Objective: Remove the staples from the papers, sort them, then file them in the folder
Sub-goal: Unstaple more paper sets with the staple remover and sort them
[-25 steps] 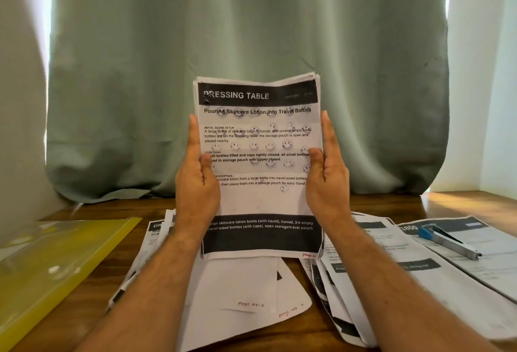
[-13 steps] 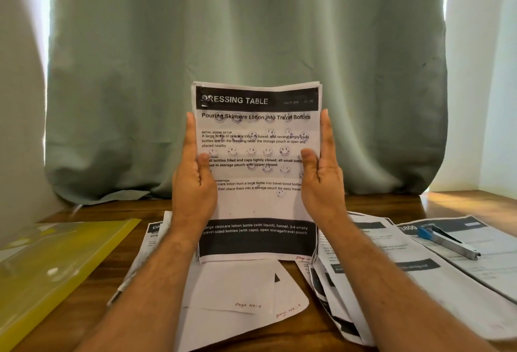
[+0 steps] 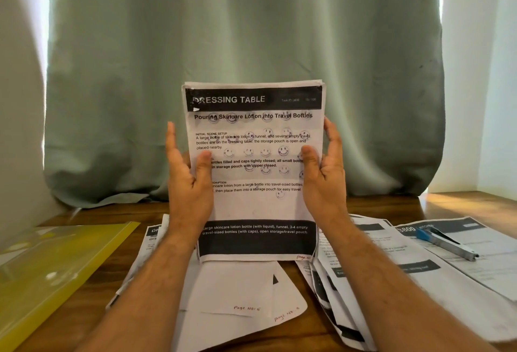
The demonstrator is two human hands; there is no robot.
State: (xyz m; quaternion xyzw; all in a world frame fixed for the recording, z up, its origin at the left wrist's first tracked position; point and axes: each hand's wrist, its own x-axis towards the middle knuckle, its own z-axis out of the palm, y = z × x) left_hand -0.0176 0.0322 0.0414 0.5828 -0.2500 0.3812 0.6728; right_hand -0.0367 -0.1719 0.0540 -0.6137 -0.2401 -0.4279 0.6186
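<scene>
I hold a stack of printed papers [image 3: 253,139] upright over the table; its top sheet is headed "DRESSING TABLE". My left hand [image 3: 187,183] flanks the stack's left edge with straight fingers and its thumb lies on the front sheet. My right hand [image 3: 324,181] mirrors it on the right edge. The stack's bottom edge reaches down to the loose sheets [image 3: 237,295] lying on the table, some with handwritten page numbers. The yellow folder [image 3: 56,262] lies at the left. A blue and silver tool [image 3: 444,242] rests on papers at the right.
More printed sheets [image 3: 419,281] fan out across the right side of the wooden table [image 3: 377,206]. A green curtain [image 3: 251,29] hangs close behind the table, with white walls on both sides.
The stack has dropped slightly toward the table. Both hands have loosened, with the fingers now spread a little away from the stack's edges.
</scene>
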